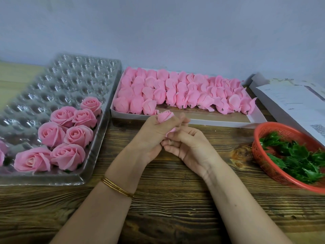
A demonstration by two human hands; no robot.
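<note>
Bangles [117,188]: thin gold rings on the left wrist, closest to the camera, above the wooden table [175,208].
Left hand [153,134]: back turned up, fingers wrapped round a pink rose head [165,116], which pokes out of the top of the fist.
Right hand [191,147]: palm turned inward, fingers curled in under the left hand where the flower's lower end sits; a bit of pink shows beside the thumb, but whether these fingers actually grip it cannot be told.
Rose location: held above the table's middle, just in front of the near rim of the white box [219,121].
White box contents: rows of pink buds [175,92] packed close, lying on their sides with dark bases towards the person (the near strip of the box is bare).
Clear tray [52,81]: moulded plastic with round cups, lying left of the box.
Opened roses [73,134]: a cluster in the tray's near cups, blooms facing up and touching one another.
Red basket [263,155]: at the right edge, well apart from the hands, holding green leaf pieces [295,155].
Papers [290,101]: white sheets behind the basket.
</note>
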